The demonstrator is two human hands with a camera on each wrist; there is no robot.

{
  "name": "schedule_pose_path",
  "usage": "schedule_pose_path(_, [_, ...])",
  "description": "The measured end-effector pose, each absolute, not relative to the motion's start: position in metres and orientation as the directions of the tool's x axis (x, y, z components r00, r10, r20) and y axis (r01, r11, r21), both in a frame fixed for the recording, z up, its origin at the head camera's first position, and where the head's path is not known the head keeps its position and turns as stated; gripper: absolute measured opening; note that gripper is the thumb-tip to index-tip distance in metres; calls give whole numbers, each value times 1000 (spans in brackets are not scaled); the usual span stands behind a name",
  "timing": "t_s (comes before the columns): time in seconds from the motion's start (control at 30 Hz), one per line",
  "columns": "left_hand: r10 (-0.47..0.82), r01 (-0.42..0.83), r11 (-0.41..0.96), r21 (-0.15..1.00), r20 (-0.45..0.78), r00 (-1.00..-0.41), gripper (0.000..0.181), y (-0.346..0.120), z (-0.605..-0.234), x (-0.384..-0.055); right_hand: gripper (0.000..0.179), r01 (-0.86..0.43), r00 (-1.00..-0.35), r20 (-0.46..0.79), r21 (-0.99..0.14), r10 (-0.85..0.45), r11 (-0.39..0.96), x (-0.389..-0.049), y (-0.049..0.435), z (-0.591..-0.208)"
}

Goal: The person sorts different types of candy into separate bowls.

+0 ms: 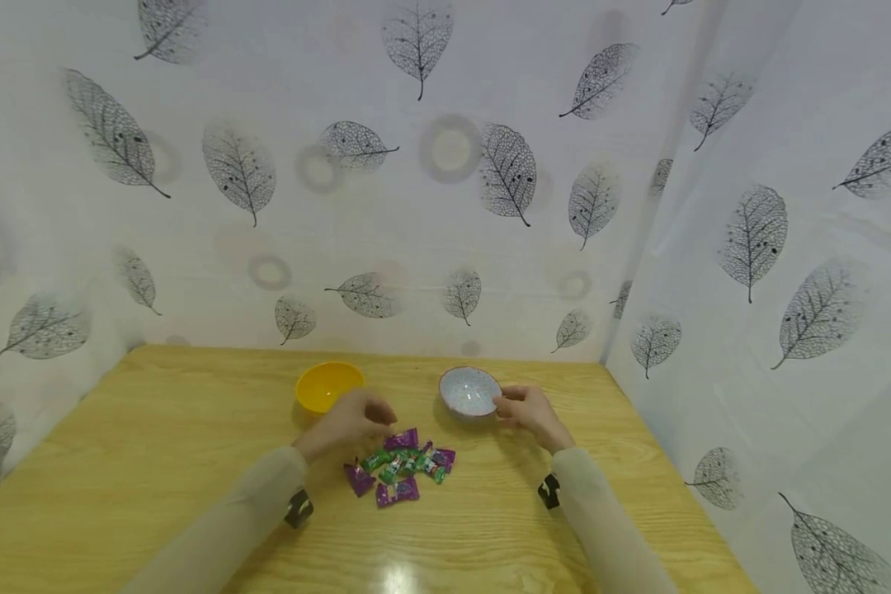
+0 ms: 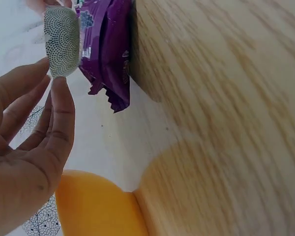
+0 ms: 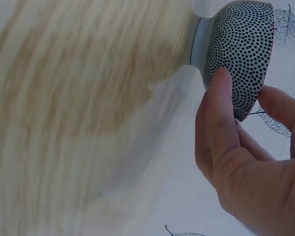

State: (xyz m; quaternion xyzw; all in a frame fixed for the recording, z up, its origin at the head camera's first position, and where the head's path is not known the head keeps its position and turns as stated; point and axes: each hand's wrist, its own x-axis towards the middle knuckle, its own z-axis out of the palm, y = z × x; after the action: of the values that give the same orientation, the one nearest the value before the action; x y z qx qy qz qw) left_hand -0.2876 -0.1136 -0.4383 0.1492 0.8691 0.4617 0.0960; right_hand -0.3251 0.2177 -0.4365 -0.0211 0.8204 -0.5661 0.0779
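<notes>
My right hand [image 1: 530, 412] holds the right side of a small speckled bowl [image 1: 469, 391]. In the right wrist view, the thumb is at the rim of the dotted bowl [image 3: 240, 51] and the fingers lie against its outer wall. My left hand [image 1: 344, 422] hovers between an orange-yellow bowl [image 1: 330, 386] and a pile of candies, its fingers loosely bent with nothing between them. Nearest its fingertips lies a purple-wrapped candy [image 1: 401, 439]. In the left wrist view, the dotted bowl shows beyond the fingertips and a purple wrapper [image 2: 108, 49] close by.
Several green-wrapped candies [image 1: 392, 470] lie in the pile, with purple ones around them, such as a purple candy [image 1: 397, 492] at the front. The wooden table [image 1: 156, 462] meets a leaf-patterned curtain [image 1: 371, 231] at the back and right. Each wrist wears a dark strapped device.
</notes>
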Motion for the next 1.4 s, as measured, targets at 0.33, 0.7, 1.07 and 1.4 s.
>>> schedule_pose_path(0.33, [469, 164, 470, 867, -88, -879, 23, -113, -443, -292, 44, 144, -977, -162, -980, -135, 140, -331, 216, -444])
schedule_pose_path(0.7, [447, 172, 634, 754, -176, -877, 20, -104, -447, -305, 44, 173, -982, -178, -982, -62, 77, -333, 209, -446])
schedule_pose_path(1.07, [445, 137, 638, 757, -218, -868, 25, -100, -448, -311, 45, 169, -983, -173, -984, -69, 62, -335, 213, -446])
schedule_pose_path(1.4, [453, 123, 627, 769, -232, -861, 23, -97, -449, -313, 43, 180, -980, -185, -981, -71, 65, -335, 214, -445])
